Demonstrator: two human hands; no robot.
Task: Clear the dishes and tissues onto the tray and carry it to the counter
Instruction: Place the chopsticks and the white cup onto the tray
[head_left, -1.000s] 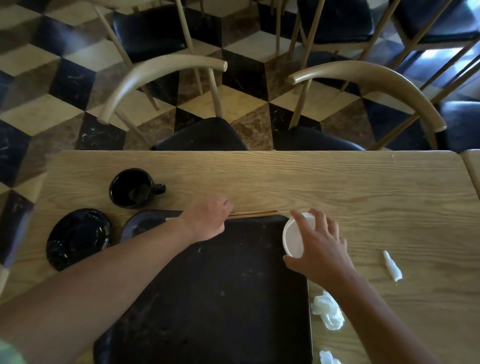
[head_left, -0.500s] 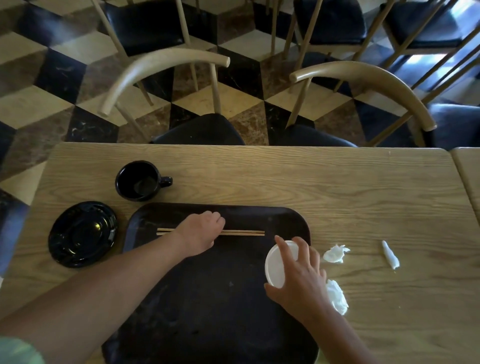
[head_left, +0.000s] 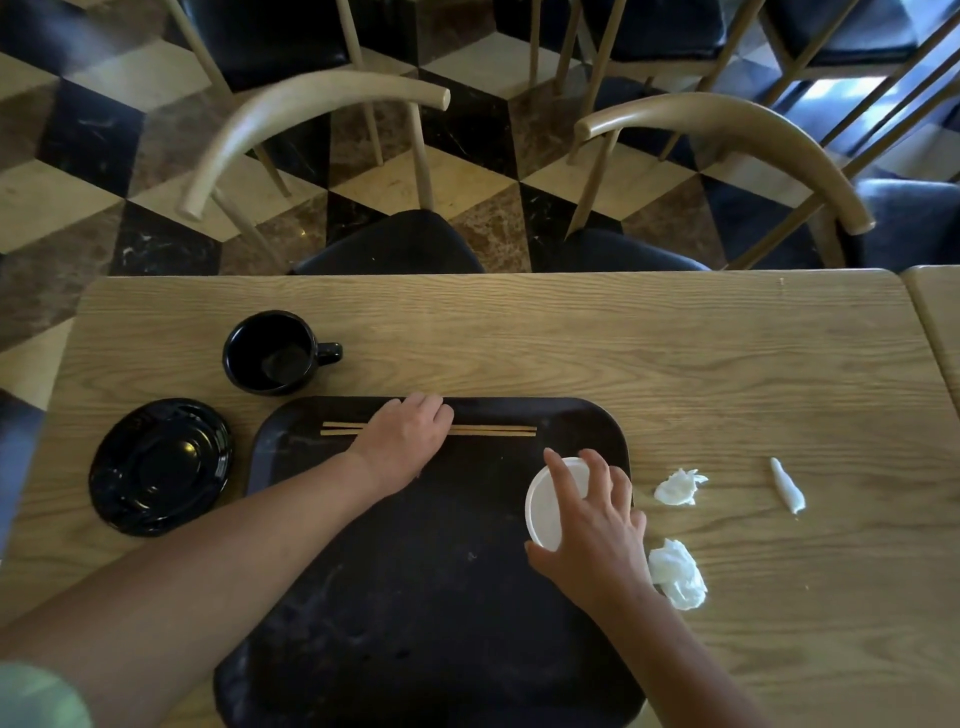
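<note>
Wooden table (head_left: 571, 332), 1 tray (head_left: 415, 597), 3 tissues (head_left: 678, 571)

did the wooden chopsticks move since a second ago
Yes. The wooden chopsticks lay on the table beyond the black tray's far edge; now they lie on the tray, under the left hand.

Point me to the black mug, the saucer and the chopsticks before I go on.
black mug (head_left: 270, 353): head view, on the dark inside of the cup.
saucer (head_left: 160, 466): head view, on its sunken centre.
chopsticks (head_left: 493, 430): head view, on the bare stretch to the right of the left hand (head_left: 402, 441).
</note>
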